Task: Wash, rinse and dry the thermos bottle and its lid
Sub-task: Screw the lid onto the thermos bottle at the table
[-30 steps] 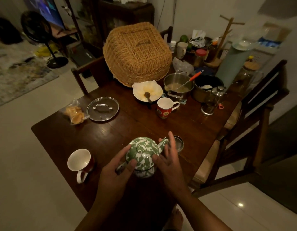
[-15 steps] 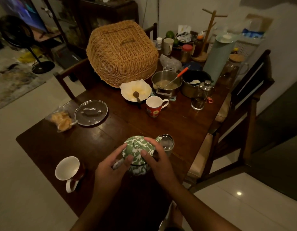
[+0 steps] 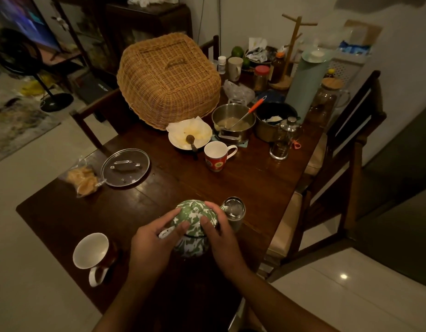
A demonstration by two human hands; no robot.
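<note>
On the dark wooden table (image 3: 243,178), the green-and-white patterned enamel teapot (image 3: 194,226) is now cupped by left hand (image 3: 154,243) and right hand (image 3: 218,238), fingers curled around its lid; washing is not yet begun.

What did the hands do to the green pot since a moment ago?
Both hands closed in on the green-and-white patterned teapot. The right hand, earlier open with fingers lifted beside the spout, now lies curled over the lid. The left hand stayed on the handle side, its fingers further onto the lid. The teapot, the small steel cup beside it and the white mug did not move.
</note>
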